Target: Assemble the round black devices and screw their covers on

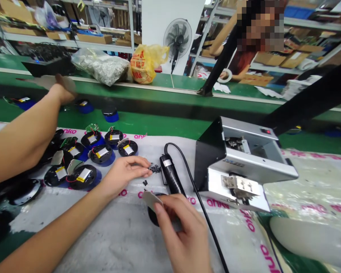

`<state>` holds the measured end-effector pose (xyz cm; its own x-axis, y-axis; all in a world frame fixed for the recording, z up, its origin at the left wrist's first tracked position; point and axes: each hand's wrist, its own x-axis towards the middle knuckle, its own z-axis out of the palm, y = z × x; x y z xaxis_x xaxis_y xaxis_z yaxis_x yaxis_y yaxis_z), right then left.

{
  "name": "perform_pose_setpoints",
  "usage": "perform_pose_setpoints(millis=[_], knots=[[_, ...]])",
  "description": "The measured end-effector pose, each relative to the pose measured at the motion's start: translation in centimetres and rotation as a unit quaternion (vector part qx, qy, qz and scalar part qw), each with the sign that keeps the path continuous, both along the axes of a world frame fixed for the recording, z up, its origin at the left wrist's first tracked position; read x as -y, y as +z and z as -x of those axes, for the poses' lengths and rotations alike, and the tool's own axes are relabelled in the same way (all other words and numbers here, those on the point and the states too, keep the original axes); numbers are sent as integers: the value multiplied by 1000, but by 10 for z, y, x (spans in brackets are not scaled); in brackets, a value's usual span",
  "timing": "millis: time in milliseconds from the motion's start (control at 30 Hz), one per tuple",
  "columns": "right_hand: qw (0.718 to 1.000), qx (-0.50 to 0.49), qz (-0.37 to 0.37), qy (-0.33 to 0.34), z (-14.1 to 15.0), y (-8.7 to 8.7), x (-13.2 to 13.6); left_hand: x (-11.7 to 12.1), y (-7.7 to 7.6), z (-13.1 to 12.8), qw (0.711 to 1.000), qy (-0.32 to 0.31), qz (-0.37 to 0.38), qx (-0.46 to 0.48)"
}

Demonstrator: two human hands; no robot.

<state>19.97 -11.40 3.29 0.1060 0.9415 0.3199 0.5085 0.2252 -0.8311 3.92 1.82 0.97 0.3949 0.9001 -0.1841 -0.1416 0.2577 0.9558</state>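
Right hand (187, 233), at the lower centre of the frame, grips a thin, flat grey plate (151, 198) between thumb and fingers. The plate is tilted above a dark round housing (152, 216), which is partly hidden by the plate and hand. Left hand (123, 174), at the centre, has its thumb and fingertips drawn together at the edge of a pile of small black parts (155, 167); whether a part is pinched between them cannot be determined. Just right of the pile, a black cylindrical tool (172, 175) lies on the white plastic sheet with pink lettering (93, 220); a black cable (200, 195) curves from its upper end to the bottom edge. Right of centre stands a silver-and-black metal machine (241, 163) with a red switch. Left of centre, round blue-and-black units (102, 154) carry silver battery packs with yellow edges. At the upper left, a co-worker's hand (63, 90) is blurred; its grip cannot be determined. At the upper centre, a yellow plastic bag (143, 64) rests beside a clear bag (105, 68) of small pieces.
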Motion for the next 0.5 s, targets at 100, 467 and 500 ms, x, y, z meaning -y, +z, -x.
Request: perform_pose_setpoints(millis=[100,467,500], knots=[[997,-55,62,-9,-4,4,-2,4,3,-1,997,-20,60,38],[971,-204,120,6,-7,0,-19,8,8,-1,975,-53,186,107],[978,-181,105,3,-6,-1,-19,8,8,-1,974,-55,188,111]])
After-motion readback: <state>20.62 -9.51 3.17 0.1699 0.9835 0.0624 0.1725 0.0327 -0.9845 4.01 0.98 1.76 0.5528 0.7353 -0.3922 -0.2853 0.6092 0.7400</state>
